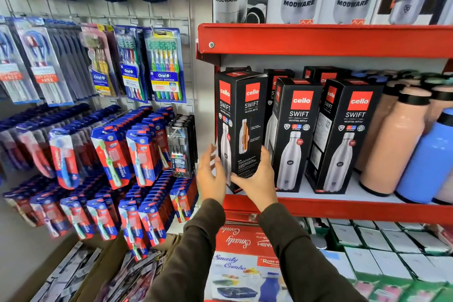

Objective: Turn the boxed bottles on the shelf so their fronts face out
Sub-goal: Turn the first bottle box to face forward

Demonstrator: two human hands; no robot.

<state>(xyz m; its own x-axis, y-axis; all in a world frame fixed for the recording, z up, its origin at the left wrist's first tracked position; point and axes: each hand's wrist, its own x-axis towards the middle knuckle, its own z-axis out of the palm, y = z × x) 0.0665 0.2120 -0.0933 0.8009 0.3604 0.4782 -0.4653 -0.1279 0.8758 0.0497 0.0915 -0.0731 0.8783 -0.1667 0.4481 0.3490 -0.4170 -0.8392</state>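
Note:
Three black Cello Swift bottle boxes stand in the front row of the red shelf (343, 208). The leftmost box (241, 115) is turned at an angle, one corner towards me, showing two faces. My right hand (257, 179) grips its lower part from the right and front. My left hand (211, 174) is beside its lower left edge, fingers spread, at most brushing it. The middle box (295, 135) and the right box (348, 140) show their bottle-picture fronts. More black boxes stand behind them.
Peach bottles (392, 144) and a blue bottle (429, 162) stand loose at the shelf's right. Toothbrush packs (137, 147) hang on the wall at left. An upper red shelf (318, 39) holds Modware boxes. White boxes (382, 245) fill the level below.

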